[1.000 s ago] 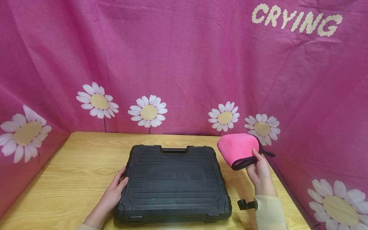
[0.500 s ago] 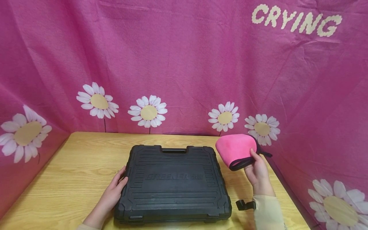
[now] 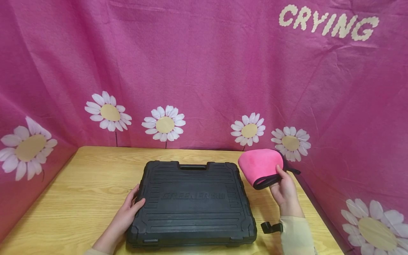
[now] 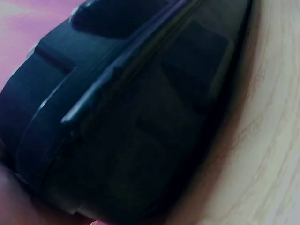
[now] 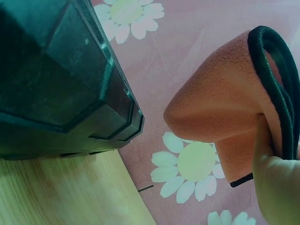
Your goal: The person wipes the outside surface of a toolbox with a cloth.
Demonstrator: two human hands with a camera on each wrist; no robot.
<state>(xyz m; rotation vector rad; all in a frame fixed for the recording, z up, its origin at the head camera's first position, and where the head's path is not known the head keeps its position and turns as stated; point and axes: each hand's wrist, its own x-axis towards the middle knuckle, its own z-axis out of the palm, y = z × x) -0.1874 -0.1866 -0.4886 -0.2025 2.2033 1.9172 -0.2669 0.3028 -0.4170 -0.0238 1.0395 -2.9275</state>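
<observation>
A black hard plastic tool case [image 3: 191,198] with a ribbed lid lies flat and closed on the table, its handle at the far side. My left hand [image 3: 122,214] rests against its left side, thumb on the lid's edge and fingers along the side; the fingertips are partly hidden. In the left wrist view the case side [image 4: 131,140] fills most of the picture. My right hand [image 3: 284,189] holds a folded pink cloth [image 3: 261,164] with black edging above the table, right of the case. The right wrist view shows the thumb pressed on the cloth [image 5: 220,93].
The wooden table [image 3: 79,184] has its back edge against a pink curtain [image 3: 204,71] printed with daisies. More of that curtain hangs along both sides. A black strap piece [image 3: 271,227] sticks out from the right sleeve, beside the case.
The right hand and the cloth have shifted slightly to the left. The left thumb has moved a little farther onto the lid; the case has stayed in place.
</observation>
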